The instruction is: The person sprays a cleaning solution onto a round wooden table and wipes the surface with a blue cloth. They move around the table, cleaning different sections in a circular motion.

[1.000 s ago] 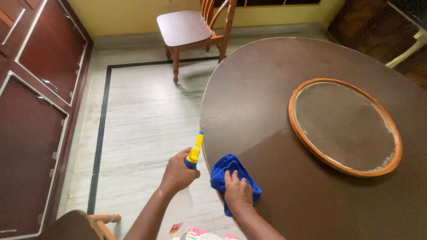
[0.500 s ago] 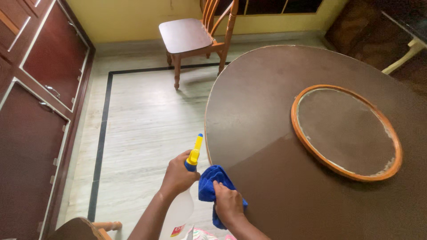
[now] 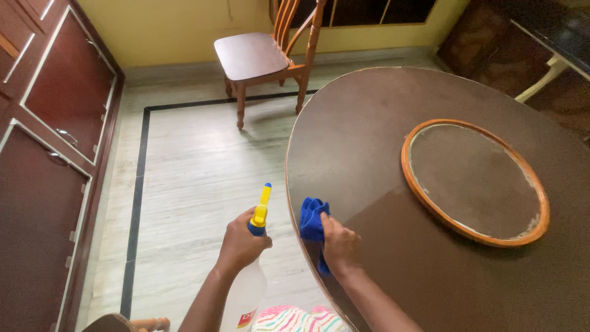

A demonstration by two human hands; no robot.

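Blue cloth [image 3: 312, 221], pressed by the right hand [image 3: 339, 245] with closed fingers on the brown surface [image 3: 393, 270] edge at lower centre, wants flat, even pressure, while the left hand [image 3: 241, 243] grips a spray bottle [image 3: 249, 280].

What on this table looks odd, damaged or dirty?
The brown oval table shows two tones: a pale, dull far part and a darker near part, divided by a line from the blue cloth under the right hand. The round wood-rimmed insert has whitish residue inside its rim.
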